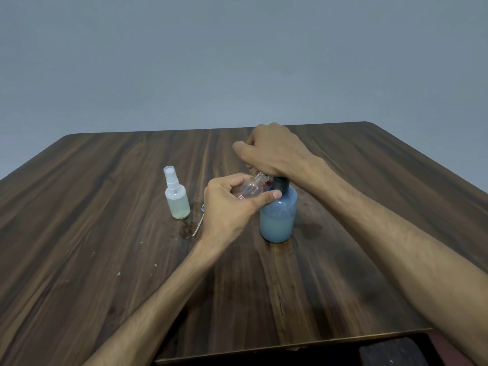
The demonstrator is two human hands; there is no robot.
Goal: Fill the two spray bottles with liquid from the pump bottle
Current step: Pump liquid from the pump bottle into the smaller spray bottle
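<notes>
I see my left hand (232,204) pinching a small clear plastic spray bottle (250,190), uncapped and tilted, its threaded neck under the pump head that my right hand (272,151) presses with curled fingers. The rounded blue pump bottle (278,219) stands part full just beside it. A capped, cloudy spray bottle (176,198) stands left on the dark wood-grain bench (105,233), before a plain grey wall (237,62).

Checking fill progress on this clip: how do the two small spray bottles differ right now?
The standing spray bottle has its white sprayer on; the held spray bottle has a bare threaded neck. The standing one sits upright on the table, holding pale liquid; the held one is tilted in the left hand and looks nearly empty. Both are small and clear.
</notes>
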